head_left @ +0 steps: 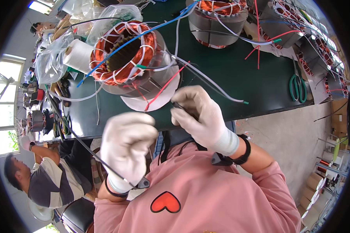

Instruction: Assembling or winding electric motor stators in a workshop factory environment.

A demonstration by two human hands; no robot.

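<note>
Both my hands wear white gloves and are raised at the table's near edge, a short way apart. My left hand is closed with its fingers curled inward, and whatever lies within is hidden. Between thumb and forefinger, my right hand pinches a small black piece, too small to name. Just beyond them stands a motor stator with copper windings laced in white cord, on a white round sheet. Blue, white, black and red lead wires come off it; a red lead ends near my hands.
A second stator stands farther back, with more stators at the right. Green-handled scissors lie on the dark green table. A white thread cone and plastic bags sit left. Another person is at the left.
</note>
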